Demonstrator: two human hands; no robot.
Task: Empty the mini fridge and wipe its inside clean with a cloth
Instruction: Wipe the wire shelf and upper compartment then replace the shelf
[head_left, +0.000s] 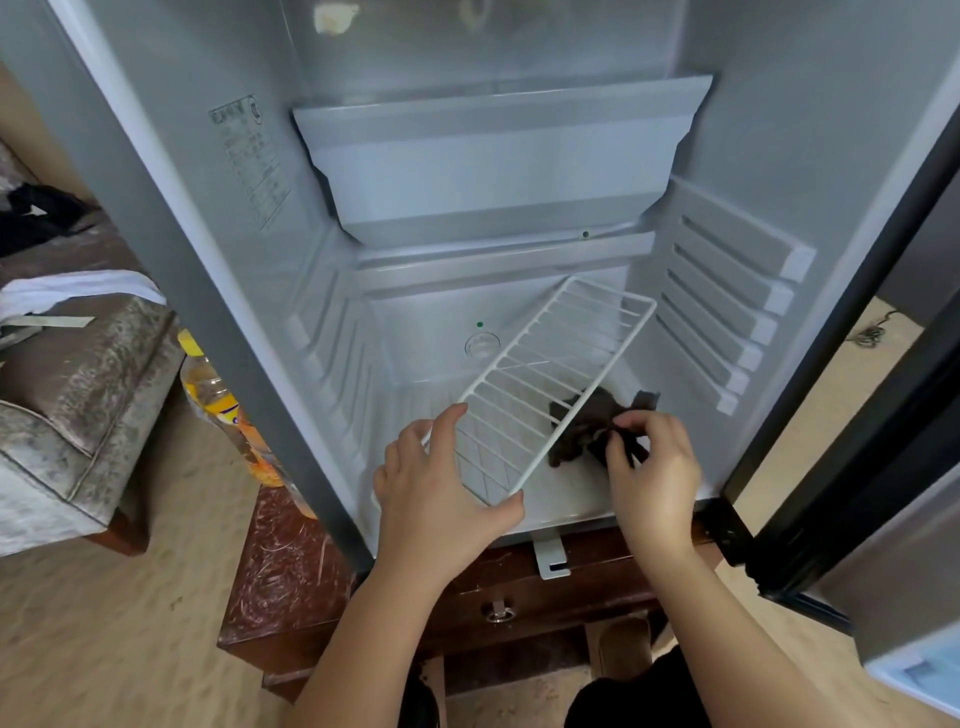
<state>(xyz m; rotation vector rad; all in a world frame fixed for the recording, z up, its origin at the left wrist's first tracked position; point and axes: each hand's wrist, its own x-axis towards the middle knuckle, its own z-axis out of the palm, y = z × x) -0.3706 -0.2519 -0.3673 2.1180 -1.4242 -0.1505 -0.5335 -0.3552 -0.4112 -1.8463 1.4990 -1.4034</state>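
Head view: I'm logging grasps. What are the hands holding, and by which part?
The left hand grips the white wire shelf at its near end; the right hand pinches the dark cloth at its near edge.

In fridge (753, 130), low: rack (550, 379), tilted, running front-left to back-right. At rack's right edge, on fridge floor: cloth (582, 421). At rack's front end: left hand (441, 493). On cloth: right hand (649, 467). Under fridge: cabinet (291, 561). Left of fridge, on cabinet: bottle (218, 395).

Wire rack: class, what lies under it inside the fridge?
Through the bars of the wire rack: the fridge floor and an edge of the dark cloth. The left hand hides the near corner.
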